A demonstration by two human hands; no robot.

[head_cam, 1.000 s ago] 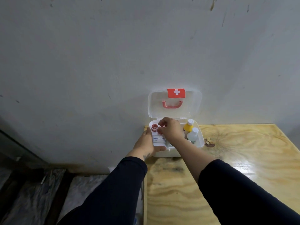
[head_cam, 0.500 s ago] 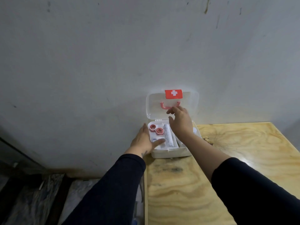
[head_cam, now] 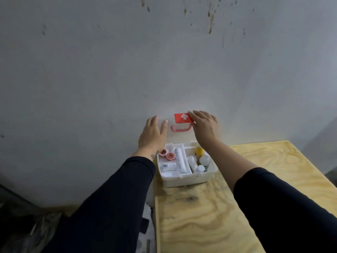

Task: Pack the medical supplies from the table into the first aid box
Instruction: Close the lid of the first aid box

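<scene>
The white first aid box (head_cam: 184, 179) stands open at the table's back left corner. Its translucent lid (head_cam: 179, 138), with a red cross label (head_cam: 182, 118) and a pink handle (head_cam: 180, 129), stands upright against the wall. My left hand (head_cam: 153, 134) holds the lid's left edge, thumb in front. My right hand (head_cam: 205, 126) grips its upper right part and covers the label's right end. Inside lie two red tape rolls (head_cam: 166, 154), a long white tube (head_cam: 179, 159), a small packet (head_cam: 168, 166), a yellow-capped bottle (head_cam: 199, 150) and white bottles (head_cam: 203, 160).
The plywood table (head_cam: 209, 216) runs toward me and to the right, its left edge just beside the box. A grey wall (head_cam: 127, 70) rises directly behind the box. Dark clutter and white papers (head_cam: 147, 221) lie on the floor to the left.
My right hand left the box's contents and rose to the lid's top right. My left hand let go of the box's left side and moved up to the lid's left edge.
</scene>
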